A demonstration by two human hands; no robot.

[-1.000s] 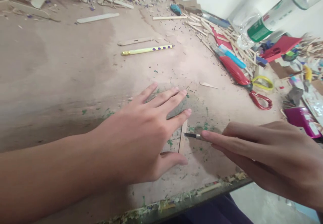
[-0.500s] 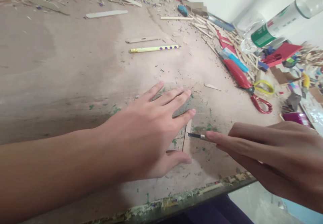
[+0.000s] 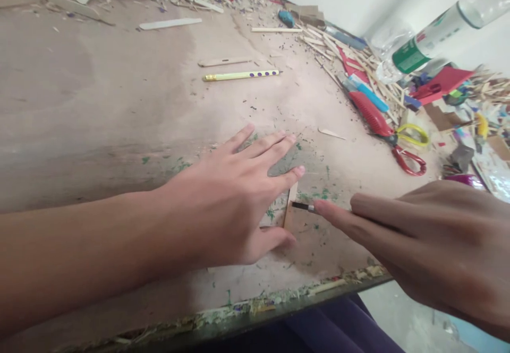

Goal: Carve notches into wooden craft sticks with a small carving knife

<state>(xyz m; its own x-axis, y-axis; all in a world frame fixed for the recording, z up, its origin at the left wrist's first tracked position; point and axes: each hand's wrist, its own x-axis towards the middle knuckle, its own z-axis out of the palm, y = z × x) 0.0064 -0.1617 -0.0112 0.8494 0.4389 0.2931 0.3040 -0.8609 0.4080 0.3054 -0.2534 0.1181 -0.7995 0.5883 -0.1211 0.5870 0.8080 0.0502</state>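
My left hand [image 3: 243, 194] lies flat on the wooden table [image 3: 119, 114], fingers spread. Its thumb and little-side fingers press on a thin wooden craft stick [image 3: 289, 204], much of which the hand covers. My right hand [image 3: 430, 236] is closed around a slim craft knife [image 3: 303, 206] with a dark narrow blade; the handle is mostly hidden in the fingers. The blade's tip touches the stick between the left thumb and forefinger. Beyond the left hand lie a yellow pencil [image 3: 241, 75] with purple dots and a slotted craft stick [image 3: 225, 62].
Scissors [image 3: 392, 138] with red and yellow handles lie to the right beside a blue-handled cutter [image 3: 370, 94]. A plastic bottle [image 3: 422, 48] leans at the back right over heaped sticks and scraps. Shavings line the table's front edge [image 3: 287, 308].
The view has shifted slightly, so the table's things sit a little further left and up. The knife blade stays on the stick, and both hands keep their hold.
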